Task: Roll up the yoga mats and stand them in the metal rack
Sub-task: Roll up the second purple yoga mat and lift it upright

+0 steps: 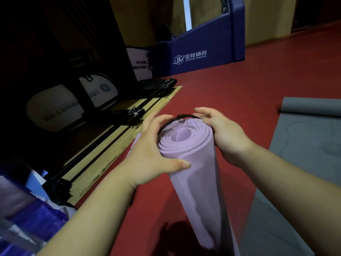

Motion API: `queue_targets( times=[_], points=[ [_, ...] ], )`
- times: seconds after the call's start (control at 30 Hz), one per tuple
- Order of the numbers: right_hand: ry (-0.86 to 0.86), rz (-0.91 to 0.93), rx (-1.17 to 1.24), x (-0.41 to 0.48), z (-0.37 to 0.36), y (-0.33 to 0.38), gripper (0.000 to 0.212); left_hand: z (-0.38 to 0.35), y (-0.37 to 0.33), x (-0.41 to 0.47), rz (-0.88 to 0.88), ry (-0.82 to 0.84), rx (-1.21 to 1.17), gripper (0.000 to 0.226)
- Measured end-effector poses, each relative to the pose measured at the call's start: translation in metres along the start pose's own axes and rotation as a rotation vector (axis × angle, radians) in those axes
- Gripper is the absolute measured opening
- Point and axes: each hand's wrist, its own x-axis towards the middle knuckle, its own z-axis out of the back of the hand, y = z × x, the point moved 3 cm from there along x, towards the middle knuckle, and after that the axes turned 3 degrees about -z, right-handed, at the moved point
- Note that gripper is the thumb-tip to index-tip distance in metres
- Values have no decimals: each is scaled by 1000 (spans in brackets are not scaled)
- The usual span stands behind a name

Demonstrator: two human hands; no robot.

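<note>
We hold a rolled lilac yoga mat (193, 182) on end above the red floor (230, 85). Our left hand (149, 150) and right hand (225, 133) both curl round its top, with a black band (181, 118) stretched over the rim. If the band slips, the coil may spring loose. A grey yoga mat (304, 154) lies nearby.

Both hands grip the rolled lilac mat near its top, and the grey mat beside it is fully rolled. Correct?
No: the head view shows the grey mat lying mostly flat, rolled only at its far end. The left hand and right hand do grip the lilac mat.
</note>
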Motion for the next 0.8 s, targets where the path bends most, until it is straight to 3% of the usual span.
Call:
queue_targets(
  times=[0.07, 0.2, 0.3, 0.43, 0.53, 0.63, 0.8],
  points=[
    [12, 3, -14, 3, 0, 0, 26, 1, 6, 0, 67, 3, 41, 102],
    [-86, 49, -4, 10, 1, -8, 13, 0, 14, 1, 77, -25, -93, 85],
    [-155, 151, -125, 10, 1, -3, 7, 2, 16, 2, 71, -49, -124, 79],
    [-125, 218, -260, 9, 5, 3, 6, 4, 15, 4, 55, -35, -132, 64],
    [-81, 233, -229, 4, 6, 8, 4, 5, 13, 4, 50, -60, -140, 62],
    [35, 203, -150, -2, 9, 8, 19, 3, 14, 5, 60, -124, -106, 68],
    [262, 150, -127, -4, 19, 9, 65, -2, 11, 5, 75, -260, -50, 72]
  ],
)
